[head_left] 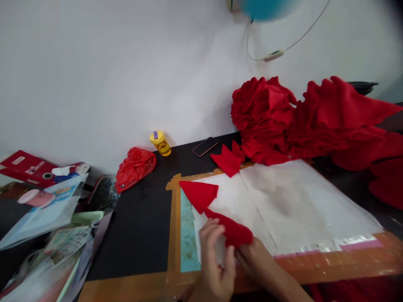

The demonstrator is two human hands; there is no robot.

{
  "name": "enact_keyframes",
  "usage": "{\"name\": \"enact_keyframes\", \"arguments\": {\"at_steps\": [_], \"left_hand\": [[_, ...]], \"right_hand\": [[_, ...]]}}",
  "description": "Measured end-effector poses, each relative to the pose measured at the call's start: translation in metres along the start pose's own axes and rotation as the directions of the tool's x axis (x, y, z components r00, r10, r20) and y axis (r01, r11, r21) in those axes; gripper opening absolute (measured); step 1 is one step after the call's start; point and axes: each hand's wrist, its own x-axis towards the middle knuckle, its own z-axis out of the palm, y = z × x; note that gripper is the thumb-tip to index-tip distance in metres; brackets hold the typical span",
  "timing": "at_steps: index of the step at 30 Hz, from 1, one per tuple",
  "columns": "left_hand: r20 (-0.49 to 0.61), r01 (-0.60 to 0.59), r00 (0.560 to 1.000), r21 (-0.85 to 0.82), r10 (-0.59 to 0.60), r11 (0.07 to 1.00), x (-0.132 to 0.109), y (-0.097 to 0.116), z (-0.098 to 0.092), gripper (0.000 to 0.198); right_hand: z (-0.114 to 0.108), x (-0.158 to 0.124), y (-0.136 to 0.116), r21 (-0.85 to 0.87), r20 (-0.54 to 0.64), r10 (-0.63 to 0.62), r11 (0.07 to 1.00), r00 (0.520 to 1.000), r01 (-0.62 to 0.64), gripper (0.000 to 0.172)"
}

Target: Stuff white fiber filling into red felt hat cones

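Observation:
My left hand (215,262) and my right hand (256,262) meet at the near edge of a white paper-covered work mat (299,201). Both pinch a small folded red cloth piece (233,230) that lies on the mat. Just beyond it rests another red cloth piece (199,194), folded to a triangle. A further pair of red pieces (229,160) sits at the mat's far edge. A big heap of red cloth (308,121) is piled at the back right against the wall.
A phone (205,147), a yellow bottle (160,143) and a red plastic bag (134,167) lie on the black table near the wall. Boxes, packets and papers (47,218) clutter the left side. A cable (277,52) hangs on the wall.

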Motion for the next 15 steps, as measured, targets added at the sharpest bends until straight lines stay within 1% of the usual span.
{"name": "enact_keyframes", "arguments": {"at_steps": [1, 2, 3, 4, 5, 6, 7, 8, 9, 10, 12, 13, 15], "left_hand": [[-0.194, 0.147, 0.967, -0.106, -0.166, 0.983, 0.001, -0.007, -0.004, 0.041], [-0.302, 0.276, 0.886, -0.264, -0.351, 0.924, 0.004, -0.012, -0.007, 0.044], [-0.297, 0.377, 0.795, -0.443, -0.529, 0.814, 0.008, -0.017, -0.008, 0.048], [-0.201, 0.454, 0.709, -0.602, -0.676, 0.656, 0.013, -0.019, -0.007, 0.050], [-0.056, 0.508, 0.644, -0.714, -0.763, 0.482, 0.019, -0.020, -0.006, 0.051], [0.077, 0.538, 0.597, -0.776, -0.798, 0.328, 0.025, -0.020, -0.003, 0.051], [0.165, 0.548, 0.567, -0.807, -0.807, 0.221, 0.031, -0.019, 0.000, 0.048], [0.202, 0.544, 0.550, -0.823, -0.810, 0.164, 0.036, -0.017, 0.003, 0.044], [0.194, 0.528, 0.544, -0.835, -0.816, 0.154, 0.040, -0.015, 0.005, 0.039], [0.162, 0.505, 0.548, -0.846, -0.820, 0.170, 0.043, -0.013, 0.008, 0.036], [0.138, 0.490, 0.571, -0.848, -0.809, 0.201, 0.046, -0.009, 0.011, 0.034], [0.151, 0.500, 0.588, -0.840, -0.795, 0.210, 0.047, -0.007, 0.013, 0.036], [0.189, 0.544, 0.611, -0.806, -0.769, 0.234, 0.047, -0.002, 0.015, 0.041]], "right_hand": [[-0.003, 0.004, -0.003, -0.021, 0.055, -0.008, 1.000, 0.998, 0.009, 0.027], [-0.006, 0.008, -0.007, -0.027, 0.097, -0.007, 1.000, 0.995, 0.010, 0.029], [-0.008, 0.012, -0.012, -0.019, 0.121, -0.014, 1.000, 0.993, 0.016, 0.030], [-0.008, 0.015, -0.018, -0.002, 0.129, -0.034, 0.999, 0.991, 0.035, 0.032], [-0.007, 0.017, -0.023, 0.022, 0.116, -0.069, 0.998, 0.991, 0.067, 0.034], [-0.005, 0.018, -0.027, 0.041, 0.092, -0.111, 0.993, 0.990, 0.108, 0.036], [-0.002, 0.018, -0.031, 0.048, 0.061, -0.155, 0.987, 0.986, 0.152, 0.039], [0.001, 0.016, -0.032, 0.047, 0.023, -0.193, 0.980, 0.981, 0.192, 0.039], [0.004, 0.012, -0.032, 0.038, -0.022, -0.217, 0.975, 0.976, 0.218, 0.036], [0.006, 0.009, -0.030, 0.026, -0.071, -0.228, 0.973, 0.971, 0.230, 0.031], [0.009, 0.001, -0.022, 0.017, -0.155, -0.222, 0.974, 0.963, 0.227, 0.027], [0.009, -0.001, -0.018, 0.032, -0.168, -0.205, 0.977, 0.964, 0.213, 0.027], [0.009, 0.001, -0.010, 0.075, -0.131, -0.165, 0.982, 0.978, 0.176, 0.025]]}}
